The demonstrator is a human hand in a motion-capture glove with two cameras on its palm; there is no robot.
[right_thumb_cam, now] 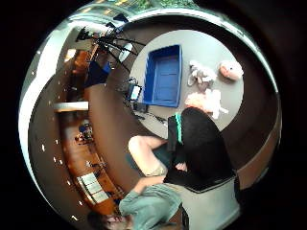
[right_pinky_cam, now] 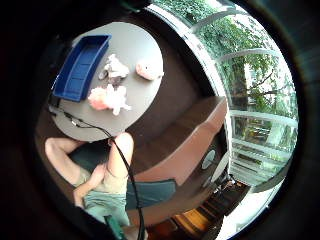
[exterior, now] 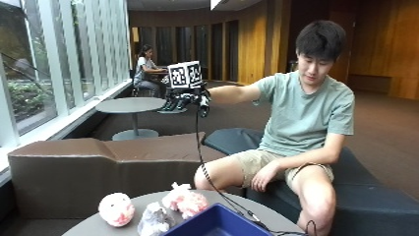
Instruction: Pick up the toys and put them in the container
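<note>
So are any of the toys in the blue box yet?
No, the blue box holds nothing, and all three toys lie beside it on the table.

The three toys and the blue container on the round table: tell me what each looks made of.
The three toys look like soft plush fabric: fuzzy, irregular outlines, matte pink and whitish surfaces, no shine. The blue container looks like rigid moulded plastic: straight walls, a flat floor, uniform colour with a slight sheen. The table looks smooth and matte grey, probably laminate, though that is uncertain.
</note>
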